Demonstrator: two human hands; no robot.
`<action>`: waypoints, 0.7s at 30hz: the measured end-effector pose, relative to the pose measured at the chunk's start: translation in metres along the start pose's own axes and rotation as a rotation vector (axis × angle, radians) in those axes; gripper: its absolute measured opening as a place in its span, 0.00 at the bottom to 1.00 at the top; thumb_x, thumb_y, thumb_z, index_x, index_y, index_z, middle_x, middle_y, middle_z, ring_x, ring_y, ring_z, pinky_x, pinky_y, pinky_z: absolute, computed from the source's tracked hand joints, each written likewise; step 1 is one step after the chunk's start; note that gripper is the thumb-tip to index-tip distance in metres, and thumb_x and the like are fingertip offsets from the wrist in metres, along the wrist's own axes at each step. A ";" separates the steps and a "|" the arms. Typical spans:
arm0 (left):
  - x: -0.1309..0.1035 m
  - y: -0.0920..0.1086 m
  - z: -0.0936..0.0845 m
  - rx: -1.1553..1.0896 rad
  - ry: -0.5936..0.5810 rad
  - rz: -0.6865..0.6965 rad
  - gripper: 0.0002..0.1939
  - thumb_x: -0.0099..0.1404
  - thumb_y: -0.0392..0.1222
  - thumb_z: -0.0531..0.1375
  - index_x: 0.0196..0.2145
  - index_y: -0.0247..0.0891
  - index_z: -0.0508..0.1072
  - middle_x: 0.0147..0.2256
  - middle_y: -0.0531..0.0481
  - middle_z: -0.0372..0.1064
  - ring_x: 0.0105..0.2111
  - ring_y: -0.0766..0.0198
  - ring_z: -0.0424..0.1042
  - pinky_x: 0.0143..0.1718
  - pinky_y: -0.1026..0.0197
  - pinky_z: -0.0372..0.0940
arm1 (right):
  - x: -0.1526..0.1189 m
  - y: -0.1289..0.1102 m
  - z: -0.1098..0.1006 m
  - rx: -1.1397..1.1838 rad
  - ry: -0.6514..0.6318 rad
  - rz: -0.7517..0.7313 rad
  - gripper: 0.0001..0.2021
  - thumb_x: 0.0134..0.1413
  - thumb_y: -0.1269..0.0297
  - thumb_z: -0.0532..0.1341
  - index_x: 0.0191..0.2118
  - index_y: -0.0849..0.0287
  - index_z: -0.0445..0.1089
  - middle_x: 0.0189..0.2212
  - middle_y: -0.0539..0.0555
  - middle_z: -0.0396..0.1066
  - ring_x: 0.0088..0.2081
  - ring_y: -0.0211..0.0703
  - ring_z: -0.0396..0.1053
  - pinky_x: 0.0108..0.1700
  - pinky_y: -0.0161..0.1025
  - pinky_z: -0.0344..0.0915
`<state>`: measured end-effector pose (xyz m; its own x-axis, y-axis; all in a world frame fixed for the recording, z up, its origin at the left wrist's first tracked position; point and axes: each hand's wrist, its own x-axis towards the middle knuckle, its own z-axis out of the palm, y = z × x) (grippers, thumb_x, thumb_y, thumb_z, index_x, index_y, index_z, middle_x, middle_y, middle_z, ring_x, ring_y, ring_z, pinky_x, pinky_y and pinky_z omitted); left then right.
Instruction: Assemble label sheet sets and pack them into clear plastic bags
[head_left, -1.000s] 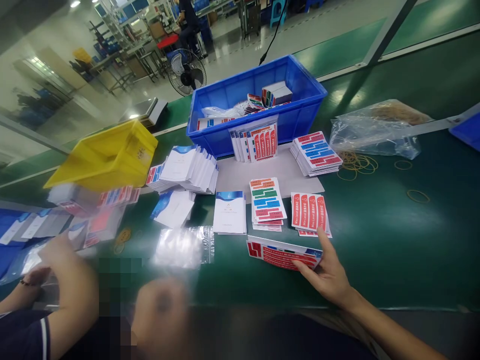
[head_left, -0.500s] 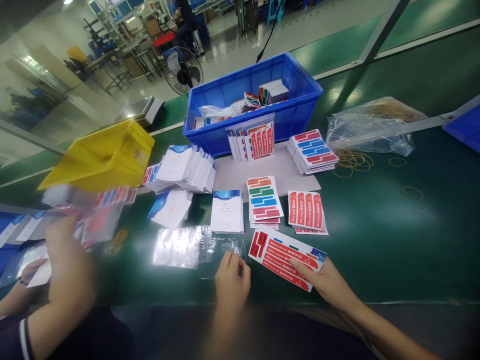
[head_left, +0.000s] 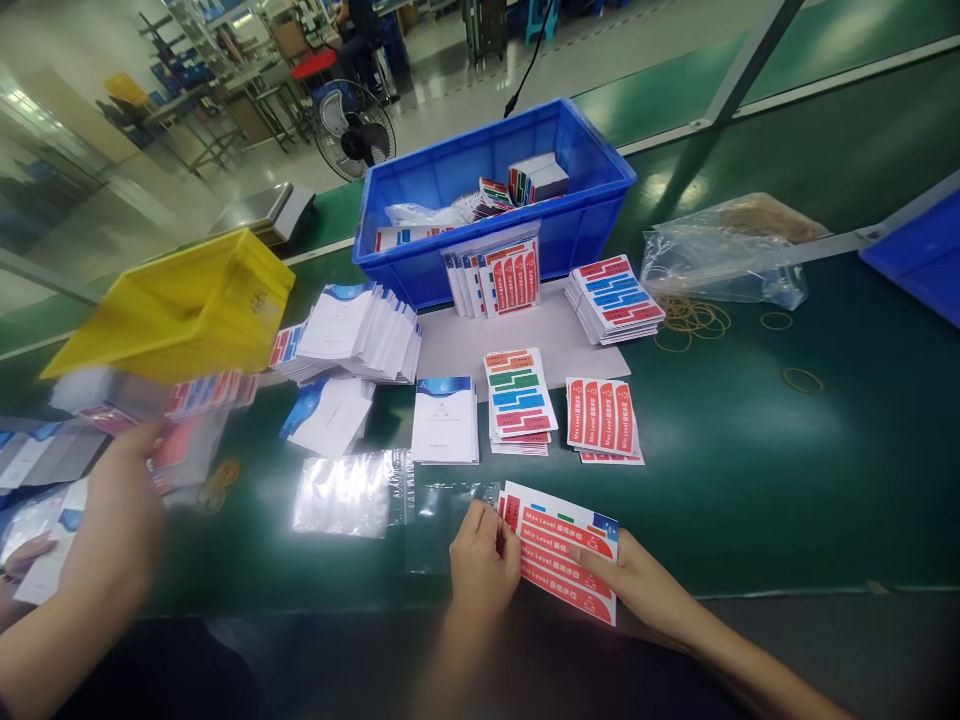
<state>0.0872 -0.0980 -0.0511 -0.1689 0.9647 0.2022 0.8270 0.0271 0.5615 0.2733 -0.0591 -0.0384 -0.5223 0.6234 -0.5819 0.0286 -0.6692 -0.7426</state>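
My right hand (head_left: pixel 637 580) grips a small stack of printed sticker sheets (head_left: pixel 566 560), the top one red with "Max Level / Min Level" strips. My left hand (head_left: pixel 484 560) is closed in a pinch on the edge of a clear plastic bag (head_left: pixel 442 515), right at the left end of the sheets. More clear bags (head_left: pixel 341 495) lie to the left. Beyond my hands stand a pile of white booklets (head_left: pixel 445 425), a pile of multicoloured sheets (head_left: pixel 520 395) and a pile of red sheets (head_left: pixel 602 418).
A blue bin (head_left: pixel 495 240) holds more sheets; packed sets lean on its front. A yellow bin (head_left: pixel 187 310) is at the left, beside booklet piles (head_left: pixel 345 325). Rubber bands (head_left: pixel 690 318) lie right. A co-worker's hands and arms (head_left: pixel 112 530) work at the left.
The sheets in my right hand have moved left and down, and their left end now meets my left hand at the bag. My left hand has shifted slightly right, drawing the bag's edge with it.
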 end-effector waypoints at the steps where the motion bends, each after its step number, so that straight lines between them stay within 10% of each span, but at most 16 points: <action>1: 0.000 0.000 0.001 0.000 0.002 0.011 0.10 0.62 0.29 0.50 0.24 0.39 0.58 0.25 0.53 0.57 0.25 0.68 0.61 0.27 0.65 0.59 | 0.000 0.001 -0.001 0.031 -0.010 0.012 0.27 0.46 0.45 0.65 0.46 0.61 0.70 0.38 0.58 0.76 0.38 0.56 0.75 0.44 0.53 0.72; 21: -0.003 -0.002 0.006 0.068 -0.007 0.109 0.08 0.62 0.30 0.51 0.27 0.38 0.63 0.29 0.50 0.66 0.28 0.66 0.66 0.27 0.65 0.61 | -0.002 -0.015 -0.020 -0.192 -0.155 0.027 0.19 0.48 0.49 0.65 0.35 0.62 0.72 0.32 0.56 0.77 0.35 0.55 0.74 0.40 0.48 0.69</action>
<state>0.0893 -0.0994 -0.0574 -0.0725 0.9648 0.2530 0.8749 -0.0602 0.4805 0.2910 -0.0421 -0.0330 -0.6431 0.5270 -0.5556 0.1981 -0.5863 -0.7855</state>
